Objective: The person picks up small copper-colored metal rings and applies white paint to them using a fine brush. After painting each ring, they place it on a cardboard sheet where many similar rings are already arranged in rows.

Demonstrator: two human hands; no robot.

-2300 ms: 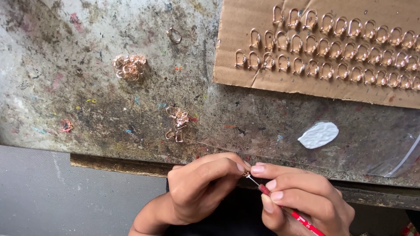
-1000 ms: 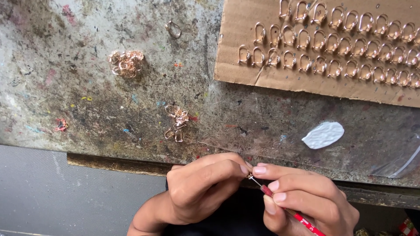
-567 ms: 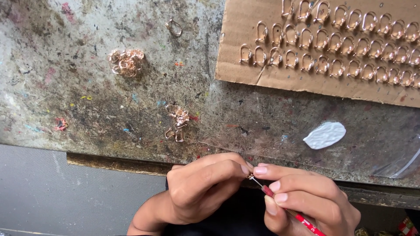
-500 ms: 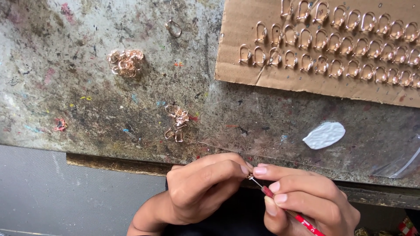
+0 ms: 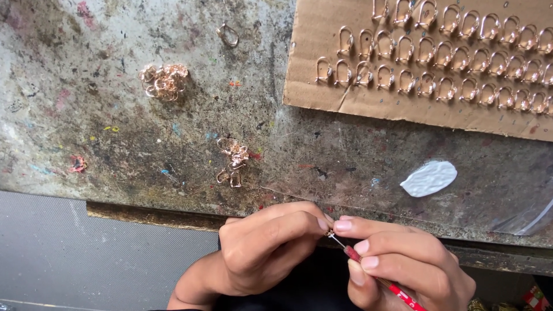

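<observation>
My left hand point(image 5: 262, 247) pinches a tiny rose-gold metal piece point(image 5: 330, 233) between thumb and forefinger, just below the bench's front edge. My right hand point(image 5: 403, 265) holds a thin red-handled tool point(image 5: 397, 289) like a pencil, its fine tip touching that piece. Both hands meet fingertip to fingertip. The piece is mostly hidden by the fingers.
On the stained bench point(image 5: 115, 132) lie a pile of rose-gold rings point(image 5: 164, 80), a smaller cluster point(image 5: 232, 161) and a single ring point(image 5: 228, 35). A cardboard sheet point(image 5: 357, 101) at top right carries rows of several such pieces. A white blob point(image 5: 429, 178) and a clear plastic bag's edge point(image 5: 533, 219) sit right.
The hands stay locked together on the piece and tool. The view has only drifted slightly; nothing on the bench has moved.
</observation>
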